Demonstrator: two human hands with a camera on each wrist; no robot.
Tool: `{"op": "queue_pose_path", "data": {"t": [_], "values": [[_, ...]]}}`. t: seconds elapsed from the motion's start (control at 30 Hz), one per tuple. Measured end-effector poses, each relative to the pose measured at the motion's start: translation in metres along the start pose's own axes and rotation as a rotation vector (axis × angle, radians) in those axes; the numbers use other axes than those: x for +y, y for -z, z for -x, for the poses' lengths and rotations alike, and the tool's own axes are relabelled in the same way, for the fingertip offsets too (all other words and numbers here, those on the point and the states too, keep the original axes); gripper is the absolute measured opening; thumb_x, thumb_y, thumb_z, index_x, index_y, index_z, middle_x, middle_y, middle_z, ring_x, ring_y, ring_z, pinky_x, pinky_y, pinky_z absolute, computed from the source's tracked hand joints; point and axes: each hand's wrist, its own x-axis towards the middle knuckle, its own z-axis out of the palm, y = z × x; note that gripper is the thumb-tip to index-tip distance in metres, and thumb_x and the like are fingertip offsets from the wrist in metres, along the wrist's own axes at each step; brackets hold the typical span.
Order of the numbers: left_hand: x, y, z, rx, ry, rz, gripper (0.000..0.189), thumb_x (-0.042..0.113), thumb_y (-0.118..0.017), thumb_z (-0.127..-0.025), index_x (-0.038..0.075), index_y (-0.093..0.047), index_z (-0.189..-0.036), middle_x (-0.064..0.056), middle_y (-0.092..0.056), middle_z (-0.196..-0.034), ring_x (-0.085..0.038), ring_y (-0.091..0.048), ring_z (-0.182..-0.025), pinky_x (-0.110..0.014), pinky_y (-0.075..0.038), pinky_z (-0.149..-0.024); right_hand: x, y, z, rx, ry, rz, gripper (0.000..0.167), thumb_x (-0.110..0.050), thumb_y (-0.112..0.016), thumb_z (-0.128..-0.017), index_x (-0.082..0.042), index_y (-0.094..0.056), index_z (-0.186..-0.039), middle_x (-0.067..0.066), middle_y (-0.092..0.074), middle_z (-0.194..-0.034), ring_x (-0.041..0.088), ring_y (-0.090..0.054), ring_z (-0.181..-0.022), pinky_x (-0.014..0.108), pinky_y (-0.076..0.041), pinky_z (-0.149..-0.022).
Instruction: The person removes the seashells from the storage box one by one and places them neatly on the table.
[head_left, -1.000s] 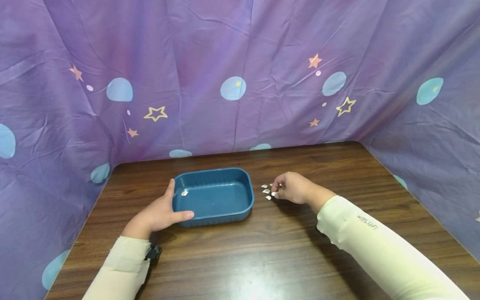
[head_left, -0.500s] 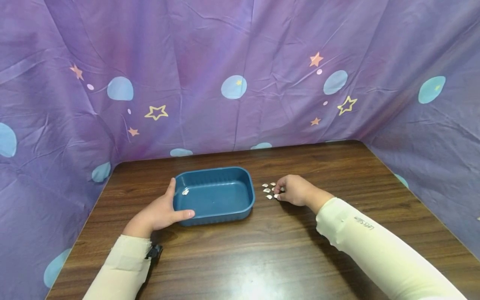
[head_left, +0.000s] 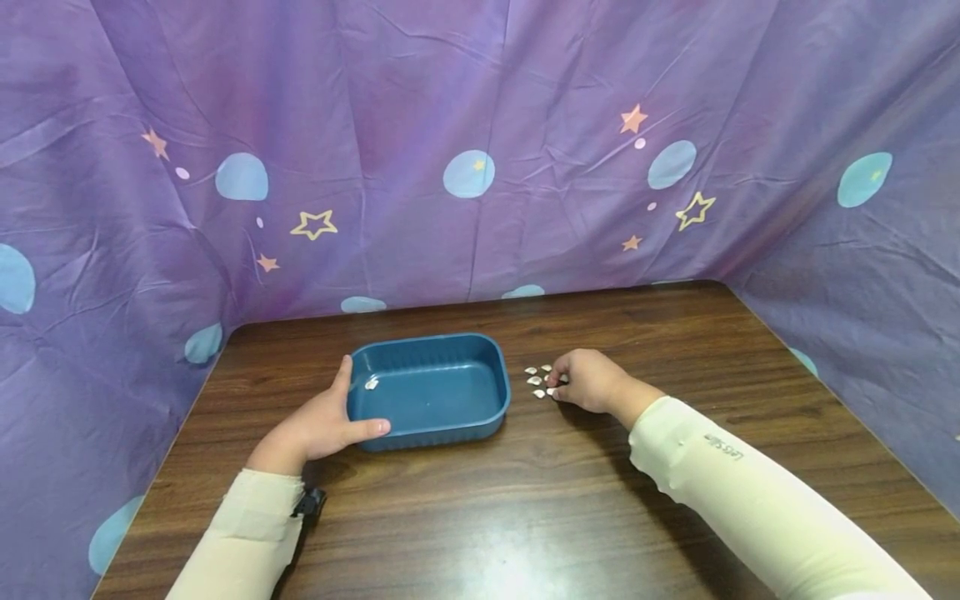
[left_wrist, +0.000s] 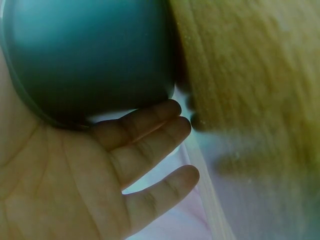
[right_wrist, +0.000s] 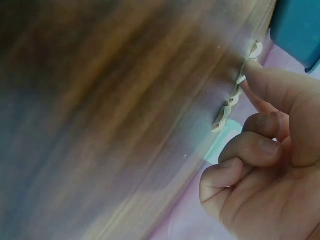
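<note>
A blue rectangular plastic tray stands on the table with one small white shell inside, near its left end. My left hand holds the tray's left end, the thumb over the near rim and the other fingers along the outer wall. Right of the tray lie several small white shells in a loose cluster. At its right edge, my right hand pinches one small white shell between thumb and forefinger, low at the table. Its other fingers are curled in the right wrist view and partly cover the cluster in the head view.
The brown wood-grain table ends at the back against a purple curtain printed with stars and blue blobs. More curtain hangs at the left and right sides.
The right hand has drawn slightly right and nearer at the cluster, uncovering a few more shells. Over the last half second it is nearly still. The left hand and tray stay in place.
</note>
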Motion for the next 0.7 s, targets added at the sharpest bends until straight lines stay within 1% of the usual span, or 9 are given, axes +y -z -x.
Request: {"op": "queue_pose_path", "data": {"t": [0.07, 0.17, 0.33, 0.43, 0.53, 0.7], "values": [[0.0, 0.0, 0.0, 0.0, 0.003, -0.001, 0.136, 0.066, -0.073, -0.09, 0.001, 0.02, -0.164, -0.039, -0.015, -0.168, -0.056, -0.037, -0.148, -0.066, -0.037, -0.116, 0.001, 0.001, -0.001, -0.01, -0.018, -0.001, 0.006, -0.013, -0.082, -0.091, -0.016, -0.077, -0.089, -0.003, -0.076, -0.09, 0.016, -0.066, -0.086, 0.045, -0.055, -0.089], [0.001, 0.0, 0.0, -0.003, 0.003, 0.003, 0.136, 0.066, -0.074, -0.09, 0.001, 0.021, -0.164, -0.039, -0.015, -0.168, -0.056, -0.037, -0.148, -0.066, -0.037, -0.116, 0.0, 0.004, -0.002, -0.008, -0.03, -0.021, 0.004, -0.014, -0.082, -0.091, -0.015, -0.079, -0.09, -0.003, -0.077, -0.09, 0.016, -0.065, -0.084, 0.044, -0.055, -0.087], [0.001, -0.001, 0.0, -0.001, 0.002, 0.004, 0.136, 0.065, -0.074, -0.09, 0.0, 0.02, -0.164, -0.039, -0.015, -0.168, -0.056, -0.037, -0.148, -0.066, -0.037, -0.117, -0.009, 0.016, -0.006, 0.046, 0.008, -0.093, 0.004, -0.012, -0.081, -0.09, -0.01, -0.08, -0.092, -0.003, -0.077, -0.086, 0.013, -0.063, -0.078, 0.039, -0.054, -0.08], [0.0, 0.0, 0.0, 0.003, 0.005, 0.0, 0.136, 0.066, -0.074, -0.09, 0.0, 0.02, -0.164, -0.039, -0.015, -0.168, -0.056, -0.037, -0.148, -0.066, -0.037, -0.117, -0.021, 0.026, -0.01, 0.066, 0.028, -0.149, 0.005, -0.013, -0.08, -0.09, -0.01, -0.08, -0.095, -0.004, -0.076, -0.084, 0.012, -0.063, -0.077, 0.036, -0.053, -0.078], [-0.001, 0.0, -0.001, 0.002, 0.008, -0.002, 0.136, 0.066, -0.073, -0.09, 0.001, 0.02, -0.164, -0.039, -0.015, -0.168, -0.056, -0.037, -0.148, -0.066, -0.037, -0.117, -0.036, 0.033, -0.016, 0.074, 0.057, -0.197, 0.007, -0.015, -0.079, -0.091, -0.01, -0.08, -0.097, -0.004, -0.074, -0.081, 0.01, -0.061, -0.071, 0.033, -0.052, -0.073], [-0.001, -0.001, -0.002, 0.003, 0.011, -0.004, 0.136, 0.066, -0.073, -0.09, 0.001, 0.021, -0.164, -0.039, -0.015, -0.168, -0.056, -0.037, -0.148, -0.066, -0.037, -0.117, -0.063, 0.036, -0.029, 0.07, 0.107, -0.251, 0.008, -0.017, -0.079, -0.093, -0.01, -0.08, -0.098, -0.004, -0.071, -0.074, 0.007, -0.056, -0.062, 0.029, -0.049, -0.064]]}}
